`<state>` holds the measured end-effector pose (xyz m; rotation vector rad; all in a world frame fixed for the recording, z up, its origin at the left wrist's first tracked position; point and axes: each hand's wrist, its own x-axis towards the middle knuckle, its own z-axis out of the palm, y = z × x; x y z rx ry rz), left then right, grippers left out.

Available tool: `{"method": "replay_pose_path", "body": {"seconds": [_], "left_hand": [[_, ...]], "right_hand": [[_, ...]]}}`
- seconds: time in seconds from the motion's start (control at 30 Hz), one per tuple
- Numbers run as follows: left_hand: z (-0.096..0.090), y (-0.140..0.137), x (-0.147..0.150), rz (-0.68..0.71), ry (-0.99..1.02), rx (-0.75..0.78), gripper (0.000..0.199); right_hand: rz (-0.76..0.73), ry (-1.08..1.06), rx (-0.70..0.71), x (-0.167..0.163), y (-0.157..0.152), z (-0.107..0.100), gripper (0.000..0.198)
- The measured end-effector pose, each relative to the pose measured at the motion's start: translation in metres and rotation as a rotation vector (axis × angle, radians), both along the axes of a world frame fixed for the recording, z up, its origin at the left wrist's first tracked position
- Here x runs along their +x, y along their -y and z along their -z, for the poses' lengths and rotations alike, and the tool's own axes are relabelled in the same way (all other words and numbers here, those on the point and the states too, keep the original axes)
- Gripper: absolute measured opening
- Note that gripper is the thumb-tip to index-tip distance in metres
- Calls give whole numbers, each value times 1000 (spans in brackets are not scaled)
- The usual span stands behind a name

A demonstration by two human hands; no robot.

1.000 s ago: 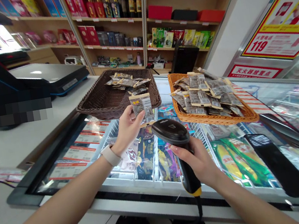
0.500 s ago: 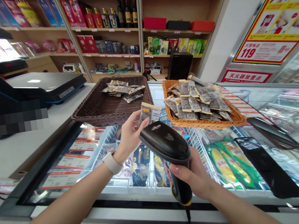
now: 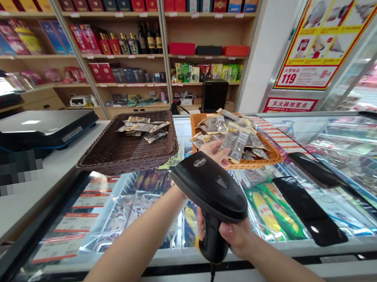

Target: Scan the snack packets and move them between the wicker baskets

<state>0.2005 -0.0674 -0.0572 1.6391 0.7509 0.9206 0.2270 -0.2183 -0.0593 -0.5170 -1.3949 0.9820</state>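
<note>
My right hand (image 3: 238,238) is wrapped round the grip of a black barcode scanner (image 3: 212,187), held over the freezer with its head tilted toward the far left. Beyond the scanner, my left hand (image 3: 215,150) reaches to the front edge of an orange wicker basket (image 3: 265,161). Its fingers are closed on the edge of a small clear packet (image 3: 236,144) with dark contents. The packet is above other similar packets heaped in that basket. The scanner hides my left wrist and part of the hand. A dark brown wicker basket (image 3: 127,162) to the left holds several like packets (image 3: 141,127).
Under the baskets is a glass-topped chest freezer (image 3: 151,267). On its right lie a black phone-like slab (image 3: 308,210) and another dark flat object (image 3: 312,169). A weighing scale (image 3: 46,125) stands on the left counter (image 3: 34,184). Stocked shelves (image 3: 117,50) line the back.
My left hand has moved right with a packet, from in front of the brown basket to the orange one. The scanner stays in my right hand. The view has tilted up.
</note>
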Motion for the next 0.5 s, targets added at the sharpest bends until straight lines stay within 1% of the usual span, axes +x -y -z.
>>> {"method": "replay_pose_path", "body": {"seconds": [0.03, 0.1, 0.2, 0.27, 0.3, 0.4, 0.5], "left_hand": [[-5, 3, 13, 26, -7, -22, 41], [-16, 12, 33, 36, -30, -15, 42], [-30, 25, 52, 6, -84, 31, 39], [-39, 29, 61, -36, -133, 29, 37], [-44, 30, 65, -62, -170, 51, 36], [-55, 27, 72, -137, -343, 223, 37], [-59, 23, 74, -210, -550, 392, 45]], "right_hand": [[11, -24, 26, 2, 0, 0, 49], [18, -72, 54, 7, 1, -1, 47], [-11, -110, 26, 14, 4, -4, 48], [-20, -119, 3, 17, 6, -5, 51], [-15, -124, -4, 17, 7, -5, 53], [6, -141, -38, 17, 7, -6, 57], [8, -132, -18, 16, 3, -8, 56]]}}
